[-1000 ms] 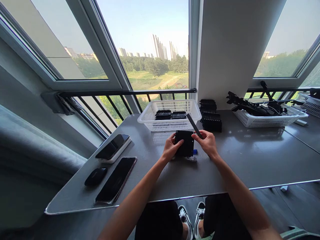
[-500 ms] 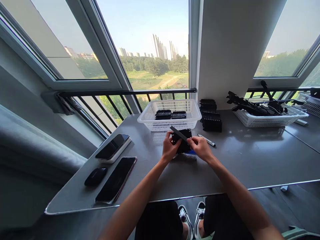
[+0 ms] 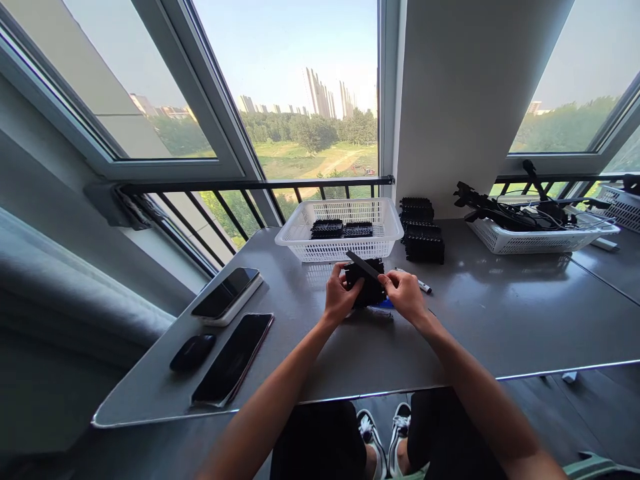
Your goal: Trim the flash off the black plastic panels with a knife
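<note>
My left hand (image 3: 341, 293) is closed around the left side of a black plastic block with toothed edges (image 3: 369, 295), keeping it just above the table. My right hand (image 3: 406, 297) pinches the near end of a slim dark grey bar that looks like a flat file (image 3: 362, 264). The file lies slantwise across the top of the block, its far end pointing up and left. Beneath the block, partly hidden, are something blue (image 3: 388, 303) and a crumpled greyish item (image 3: 375, 313). A white marker (image 3: 425, 287) lies beyond my right hand, partly covered by it.
A white basket (image 3: 295, 233) with similar black pieces (image 3: 327, 229) stands ahead. Stacked black pieces (image 3: 424, 241) are right of it. Farther right, another white basket (image 3: 525, 243) holds black parts and cables. Two phones (image 3: 233, 360) (image 3: 226, 293) and a black mouse (image 3: 193, 353) lie left.
The file has shifted slightly to the right across the block, and my right hand has moved right with it. My left hand and the block stay nearly in place.
</note>
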Demonstrator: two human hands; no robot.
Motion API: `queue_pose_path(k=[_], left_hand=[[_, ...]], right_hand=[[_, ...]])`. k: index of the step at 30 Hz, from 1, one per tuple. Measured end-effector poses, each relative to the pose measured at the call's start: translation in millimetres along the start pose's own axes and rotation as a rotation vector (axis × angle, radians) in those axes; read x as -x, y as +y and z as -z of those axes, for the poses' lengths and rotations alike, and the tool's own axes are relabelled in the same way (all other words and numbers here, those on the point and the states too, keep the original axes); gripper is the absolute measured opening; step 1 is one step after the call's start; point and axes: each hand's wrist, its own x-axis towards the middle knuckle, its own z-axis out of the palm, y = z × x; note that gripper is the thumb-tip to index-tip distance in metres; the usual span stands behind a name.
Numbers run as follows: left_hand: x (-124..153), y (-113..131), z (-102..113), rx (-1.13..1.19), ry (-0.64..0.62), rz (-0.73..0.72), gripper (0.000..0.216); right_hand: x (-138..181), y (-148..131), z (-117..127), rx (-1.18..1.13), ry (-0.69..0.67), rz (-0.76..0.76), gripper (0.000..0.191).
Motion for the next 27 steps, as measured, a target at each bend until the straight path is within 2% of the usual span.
queue_pose_path(k=[11, 13, 19, 27], left_hand=[[-1, 1, 1, -0.019, 0.036, 0.042, 0.044], [-1, 1, 2, -0.019, 0.050, 0.037, 0.044], [-1, 4, 1, -0.007, 0.042, 0.026, 0.044], [-1, 5, -1, 0.011, 0.053, 0.011, 0.044]], right_hand=[[-1, 11, 7, 0.280, 0.162, -0.050, 0.036], [-1, 12, 9, 0.247, 0.164, -0.045, 0.037], [0, 6, 2, 0.125, 0.060, 0.037, 0.038], [1, 1, 2, 0.066, 0.048, 0.012, 0.040]])
